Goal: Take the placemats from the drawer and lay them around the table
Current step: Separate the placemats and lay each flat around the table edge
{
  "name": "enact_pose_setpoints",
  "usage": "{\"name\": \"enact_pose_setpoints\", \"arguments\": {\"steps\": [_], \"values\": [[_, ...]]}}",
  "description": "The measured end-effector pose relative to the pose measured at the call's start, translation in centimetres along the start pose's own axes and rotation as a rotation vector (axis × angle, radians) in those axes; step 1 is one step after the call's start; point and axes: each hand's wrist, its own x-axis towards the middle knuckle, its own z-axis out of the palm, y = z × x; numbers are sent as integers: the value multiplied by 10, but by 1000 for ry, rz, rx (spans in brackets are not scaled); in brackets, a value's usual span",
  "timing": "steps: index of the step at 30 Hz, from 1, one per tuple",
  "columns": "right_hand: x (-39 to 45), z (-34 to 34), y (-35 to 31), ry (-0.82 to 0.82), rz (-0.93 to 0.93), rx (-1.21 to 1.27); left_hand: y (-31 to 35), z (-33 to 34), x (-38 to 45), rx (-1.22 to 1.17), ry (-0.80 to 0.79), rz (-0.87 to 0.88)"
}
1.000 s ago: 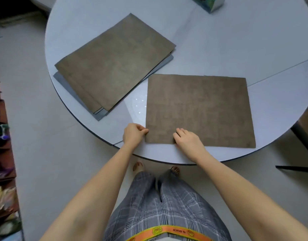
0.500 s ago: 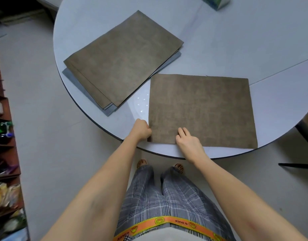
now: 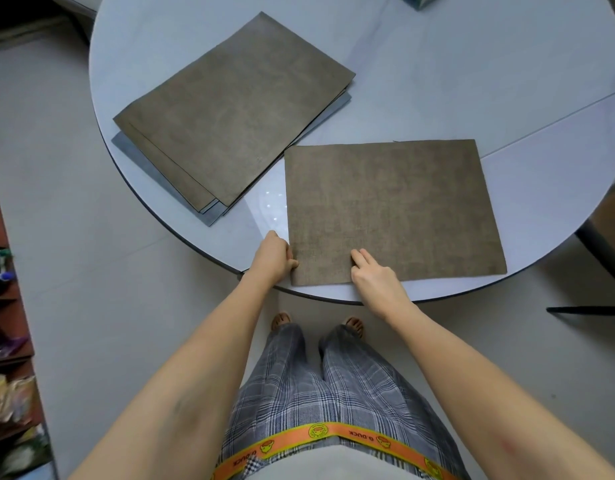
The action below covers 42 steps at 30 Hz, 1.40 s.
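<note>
A single brown placemat (image 3: pixel 392 209) lies flat on the round pale grey table (image 3: pixel 472 64), near its front edge. My left hand (image 3: pixel 275 258) pinches the mat's near left corner, fingers curled at the edge. On the near edge of the same mat rests my right hand (image 3: pixel 375 275), with two fingers laid straight on the surface. A stack of several more placemats (image 3: pixel 230 109), brown ones over grey, sits askew at the table's left side, apart from both hands.
A teal box (image 3: pixel 417 0) stands at the table's far edge. Wooden shelves (image 3: pixel 8 341) with bottles and packets line the left wall. Dark chair legs (image 3: pixel 597 258) show at the right. Pale tile floor surrounds the table.
Both hands stay on the near edge of the single mat. My right fingers have straightened onto it. My head has shifted a little, so the table sits further right in view.
</note>
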Motion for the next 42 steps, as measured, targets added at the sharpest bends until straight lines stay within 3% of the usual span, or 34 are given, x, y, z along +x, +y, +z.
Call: {"name": "enact_pose_setpoints", "arguments": {"steps": [18, 22, 24, 26, 28, 31, 35, 42], "values": [[-7, 11, 0, 30, 27, 57, 4, -5, 0, 23, -57, 14], [-11, 18, 8, 62, 11, 191, 8, -11, -5, 112, -102, -12], [-13, 17, 20, 157, 71, 355, 17, -18, -8, 210, -35, -19], [-14, 13, 41, 310, 220, 528, 35, -19, -13, 273, 171, 62], [-17, 12, 74, 397, 378, 615, 64, -6, -19, 269, 255, 201], [-24, 10, 136, 392, 561, 647, 128, 33, -22, 275, 71, 321], [-34, 11, 220, 309, 720, 682, 208, 86, -16, 259, -111, 291], [-31, 12, 298, 101, 648, 724, 257, 134, -4, 343, -102, 148]]}}
